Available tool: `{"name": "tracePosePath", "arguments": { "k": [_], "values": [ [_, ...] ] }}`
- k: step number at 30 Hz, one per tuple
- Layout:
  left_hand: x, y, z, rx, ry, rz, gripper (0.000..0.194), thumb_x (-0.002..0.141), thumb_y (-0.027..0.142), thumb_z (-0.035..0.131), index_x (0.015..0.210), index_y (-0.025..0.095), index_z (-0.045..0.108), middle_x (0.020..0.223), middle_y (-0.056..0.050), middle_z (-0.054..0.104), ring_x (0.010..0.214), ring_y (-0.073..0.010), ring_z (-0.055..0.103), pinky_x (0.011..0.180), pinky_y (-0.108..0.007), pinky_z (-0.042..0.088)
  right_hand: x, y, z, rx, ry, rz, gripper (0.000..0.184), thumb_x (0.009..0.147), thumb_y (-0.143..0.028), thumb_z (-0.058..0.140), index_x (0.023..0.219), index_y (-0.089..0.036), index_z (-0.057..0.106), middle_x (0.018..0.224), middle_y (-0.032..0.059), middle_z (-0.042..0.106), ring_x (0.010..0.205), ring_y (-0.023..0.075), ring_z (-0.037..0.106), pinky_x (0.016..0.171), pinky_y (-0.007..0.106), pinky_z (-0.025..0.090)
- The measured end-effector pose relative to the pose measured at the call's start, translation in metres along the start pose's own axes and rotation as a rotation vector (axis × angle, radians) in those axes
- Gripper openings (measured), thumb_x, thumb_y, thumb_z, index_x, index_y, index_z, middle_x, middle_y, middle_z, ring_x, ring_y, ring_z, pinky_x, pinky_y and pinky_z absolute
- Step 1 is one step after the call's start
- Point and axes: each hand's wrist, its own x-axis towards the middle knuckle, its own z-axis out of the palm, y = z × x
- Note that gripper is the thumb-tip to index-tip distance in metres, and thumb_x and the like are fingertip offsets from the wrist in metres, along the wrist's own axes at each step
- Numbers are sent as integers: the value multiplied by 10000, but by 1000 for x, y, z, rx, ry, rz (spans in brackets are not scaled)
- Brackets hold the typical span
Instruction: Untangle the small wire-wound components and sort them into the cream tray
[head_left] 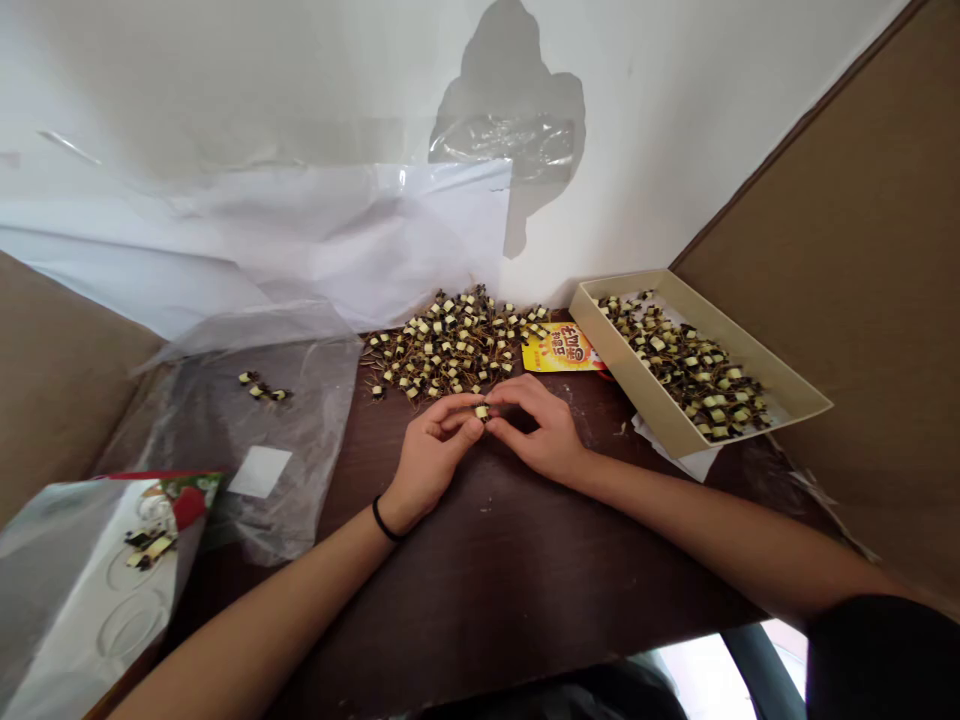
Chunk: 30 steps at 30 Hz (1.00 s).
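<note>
A small yellow-and-black wire-leaded component (481,411), which looks like a tiny taped coil, is pinched between the fingertips of both hands. My left hand (433,445) grips it from the left, thumb below and index finger above. From the right, my right hand (541,428) has its thumb and index finger closed at the same piece. Just behind my hands lies a heap of similar components (450,345) with thin wires sticking out. Fine detail of the held piece is too small to make out.
At the right, a cream box (795,400) holds many such components. A yellow packet (551,350) lies between heap and box. On the left, clear plastic sheeting (322,430) carries a few pieces and a white paper square (260,471); a printed bag (82,600) lies nearer. A wall (660,150) rises behind.
</note>
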Motion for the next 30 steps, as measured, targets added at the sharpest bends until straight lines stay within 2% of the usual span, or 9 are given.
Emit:
{"name": "tracePosePath", "arguments": {
  "k": [6, 13, 25, 30],
  "values": [
    [0, 1, 0, 14, 19, -24, 380, 680, 366, 773, 982, 162, 664, 856, -60, 754, 788, -162, 703, 747, -249, 530, 2, 2, -1, -20, -18, -58, 72, 837, -205, 622, 908, -197, 616, 862, 59, 656, 861, 187, 607, 785, 366, 516],
    [-1, 3, 2, 35, 25, -16, 376, 691, 374, 762, 993, 168, 674, 843, -55, 753, 834, -179, 706, 777, -261, 530, -1, 0, 1, -50, 5, -45, 97, 833, -169, 613, 927, -182, 593, 842, 58, 644, 844, 177, 607, 748, 331, 525],
    [0, -1, 2, 45, 72, 2, 384, 692, 367, 760, 1005, 160, 679, 857, -53, 745, 764, -146, 681, 748, -249, 528, 0, -1, 2, -152, 35, -107, 77, 853, -176, 608, 910, -178, 661, 890, 83, 699, 856, 194, 637, 774, 373, 521],
    [-1, 0, 3, 26, 99, -13, 373, 686, 351, 763, 996, 164, 675, 837, -41, 745, 745, -133, 679, 747, -242, 524, -2, -1, 2, -209, 59, -108, 89, 853, -202, 620, 907, -198, 691, 888, 65, 713, 832, 189, 646, 757, 369, 501]
  ]
}}
